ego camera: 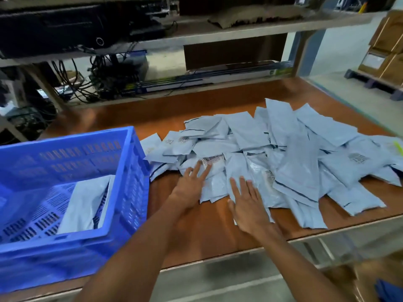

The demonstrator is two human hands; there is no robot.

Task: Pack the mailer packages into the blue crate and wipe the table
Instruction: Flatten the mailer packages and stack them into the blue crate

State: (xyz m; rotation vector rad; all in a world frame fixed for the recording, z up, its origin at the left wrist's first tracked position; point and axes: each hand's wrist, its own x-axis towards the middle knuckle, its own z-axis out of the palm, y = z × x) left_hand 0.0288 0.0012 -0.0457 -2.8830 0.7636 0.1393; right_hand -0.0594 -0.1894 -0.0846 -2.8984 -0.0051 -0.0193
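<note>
Your left hand [189, 188] lies flat with its grip spread, fingers fanned over the near edge of the pile of mailers [272, 158] on the side toward the blue crate [122, 192]; it pinches nothing. Your right hand [248, 205] is the same, palm down and grip spread, resting on the near mailers on the side away from the crate. Neither has closed on a package yet.

Expect these to handle as light, limp things: thin pale grey-blue plastic film with a slight sheen, flat and rectangular, dark seal strips along some edges, printed labels on a few. They look slick and will likely slide over each other, so gather a small stack between both palms or pinch along a sealed edge rather than the slack middle, which should buckle.

The pile sprawls across the smooth brown worktop [213, 234] just beside the crate, its nearest mailers almost at the crate wall. The crate is rigid moulded plastic with slotted sides and floor; one mailer [85, 205] already leans inside against its near corner.
</note>
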